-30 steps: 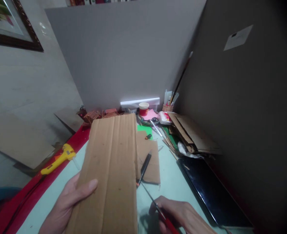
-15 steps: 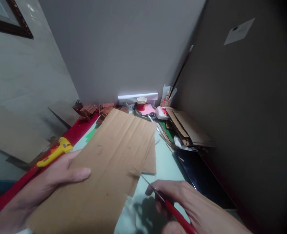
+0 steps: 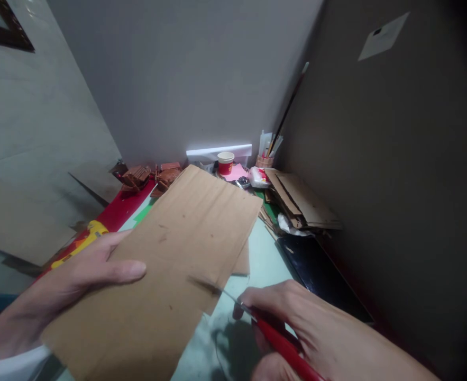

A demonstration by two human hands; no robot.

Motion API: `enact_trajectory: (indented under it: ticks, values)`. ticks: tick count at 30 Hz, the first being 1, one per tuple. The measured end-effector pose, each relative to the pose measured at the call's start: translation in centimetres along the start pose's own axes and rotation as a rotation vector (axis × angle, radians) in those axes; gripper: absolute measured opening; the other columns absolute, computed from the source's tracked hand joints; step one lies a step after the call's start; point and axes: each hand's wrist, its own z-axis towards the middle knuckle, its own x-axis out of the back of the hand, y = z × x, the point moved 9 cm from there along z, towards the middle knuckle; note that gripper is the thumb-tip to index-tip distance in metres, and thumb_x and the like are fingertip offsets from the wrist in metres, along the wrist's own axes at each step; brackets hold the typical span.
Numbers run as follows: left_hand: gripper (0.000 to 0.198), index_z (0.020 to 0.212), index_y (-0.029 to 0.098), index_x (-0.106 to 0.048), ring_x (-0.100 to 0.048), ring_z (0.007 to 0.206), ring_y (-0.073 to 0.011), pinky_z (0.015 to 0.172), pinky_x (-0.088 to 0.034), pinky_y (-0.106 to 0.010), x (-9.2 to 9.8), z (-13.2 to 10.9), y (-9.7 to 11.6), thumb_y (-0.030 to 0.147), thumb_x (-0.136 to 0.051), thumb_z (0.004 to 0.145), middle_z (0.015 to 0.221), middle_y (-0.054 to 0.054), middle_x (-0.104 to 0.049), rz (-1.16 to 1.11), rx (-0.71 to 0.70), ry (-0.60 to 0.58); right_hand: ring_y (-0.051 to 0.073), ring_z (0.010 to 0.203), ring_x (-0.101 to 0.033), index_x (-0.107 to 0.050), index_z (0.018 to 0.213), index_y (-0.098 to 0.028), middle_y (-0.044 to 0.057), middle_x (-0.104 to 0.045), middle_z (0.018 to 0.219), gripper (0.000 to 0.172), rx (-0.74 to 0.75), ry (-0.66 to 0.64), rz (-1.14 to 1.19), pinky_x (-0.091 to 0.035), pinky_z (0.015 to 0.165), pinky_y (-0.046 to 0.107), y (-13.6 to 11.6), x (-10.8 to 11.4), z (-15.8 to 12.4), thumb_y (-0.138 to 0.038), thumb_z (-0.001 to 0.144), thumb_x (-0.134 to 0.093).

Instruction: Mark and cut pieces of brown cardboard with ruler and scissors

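A large brown cardboard sheet is held up at a slant in the middle of the head view. My left hand grips its left edge, thumb flat on top and the other fingers hidden underneath. In my right hand is a pair of red-handled scissors. One thin blade lies over the sheet's right edge, near a cut notch; the lower blade is out of sight. Another cardboard piece shows partly below the sheet, on the pale green tabletop.
A yellow glue gun lies left beside my wrist. Stacked cardboard and a black flat panel are on the right. At the back stand a red paper cup, a holder with sticks and reddish-brown crafted pieces.
The scissors have moved left, so their blade reaches farther over the cardboard. The sheet has turned slightly, and the whole view has shifted a little. Both hands keep their hold.
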Motion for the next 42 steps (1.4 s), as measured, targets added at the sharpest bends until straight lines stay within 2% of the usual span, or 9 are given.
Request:
enact_trajectory:
  ticks: [4,8,13,17,24,31,35,38,42]
  values:
    - [0.078,0.141,0.016,-0.049,-0.072,0.081,-0.0413,0.060,-0.054,-0.045,0.2,0.9,-0.2,0.028,-0.071,0.067,0.095,-0.014,-0.076,0.073,0.012,-0.082,0.009,0.045,-0.042,-0.070,0.085,-0.023,-0.004,-0.056,0.060,0.033,-0.066,-0.013,0.037,-0.027,0.039,0.021,0.6,0.1,0.2,-0.055,0.079,-0.065]
    - [0.089,0.138,0.018,-0.055,-0.071,0.082,-0.0485,0.061,-0.056,-0.052,0.2,1.5,-0.4,0.017,-0.082,0.053,0.097,-0.019,-0.076,0.007,0.050,-0.145,0.016,0.067,-0.057,-0.069,0.082,-0.021,-0.001,-0.058,0.070,0.033,-0.179,-0.076,0.105,-0.037,0.048,0.020,1.5,-0.2,0.3,-0.050,0.069,-0.077]
    - [0.093,0.139,0.019,-0.053,-0.070,0.080,-0.0514,0.060,-0.055,-0.060,1.5,2.3,-0.7,0.005,-0.076,0.050,0.103,-0.022,-0.074,-0.072,0.040,-0.118,0.016,0.074,-0.054,-0.062,0.073,-0.021,-0.002,-0.055,0.070,0.033,-0.258,-0.077,0.160,-0.032,0.049,0.020,2.9,-1.0,0.4,-0.050,0.073,-0.077]
    - [0.093,0.143,0.016,-0.049,-0.069,0.082,-0.0534,0.063,-0.053,-0.063,1.5,3.0,-1.0,0.011,-0.080,0.055,0.103,-0.024,-0.073,-0.050,0.047,-0.205,0.015,0.072,-0.049,-0.049,0.060,-0.020,-0.004,-0.048,0.055,0.043,-0.176,-0.102,0.192,-0.031,0.053,0.020,2.6,-1.8,1.0,-0.050,0.079,-0.072]
    - [0.092,0.145,0.012,-0.043,-0.068,0.086,-0.0514,0.063,-0.054,-0.057,1.3,2.5,-0.4,0.012,-0.077,0.060,0.106,-0.023,-0.073,-0.005,0.002,-0.149,0.009,0.050,-0.042,-0.042,0.057,-0.020,-0.006,-0.050,0.051,0.046,-0.081,-0.063,0.187,-0.034,0.052,0.023,2.0,-1.8,1.8,-0.047,0.087,-0.065]
    - [0.084,0.144,0.014,-0.046,-0.069,0.086,-0.0493,0.061,-0.054,-0.054,0.9,3.1,-0.6,0.014,-0.074,0.064,0.108,-0.023,-0.074,-0.071,-0.043,-0.165,0.021,0.082,-0.056,-0.058,0.077,-0.023,-0.002,-0.065,0.071,0.033,-0.101,-0.013,0.133,-0.039,0.064,0.026,3.4,-0.7,1.7,-0.047,0.073,-0.080]
    - [0.078,0.134,0.015,-0.058,-0.071,0.063,-0.0432,0.048,-0.053,-0.053,1.2,3.6,0.8,0.007,-0.073,0.058,0.095,-0.021,-0.077,-0.172,-0.177,-0.070,0.018,0.076,-0.053,-0.055,0.081,-0.022,-0.002,-0.060,0.077,0.029,-0.094,0.056,0.149,-0.038,0.064,0.026,3.7,1.0,1.9,-0.045,0.079,-0.074]
    - [0.075,0.130,0.017,-0.061,-0.071,0.057,-0.0398,0.046,-0.055,-0.049,1.0,3.3,1.0,0.006,-0.075,0.058,0.082,-0.017,-0.078,-0.224,-0.217,-0.056,0.014,0.069,-0.048,-0.052,0.083,-0.021,-0.004,-0.054,0.074,0.028,-0.025,0.178,0.308,-0.038,0.064,0.026,3.3,2.1,2.6,-0.043,0.085,-0.069]
    - [0.088,0.140,0.017,-0.048,-0.072,0.066,-0.0445,0.056,-0.058,-0.058,-0.1,2.5,-1.4,0.015,-0.084,0.060,0.088,-0.019,-0.078,-0.279,-0.071,-0.095,0.017,0.082,-0.058,-0.052,0.105,-0.020,0.002,-0.059,0.091,0.040,0.103,0.277,0.693,-0.047,0.075,0.030,1.7,2.4,3.8,-0.045,0.083,-0.073]
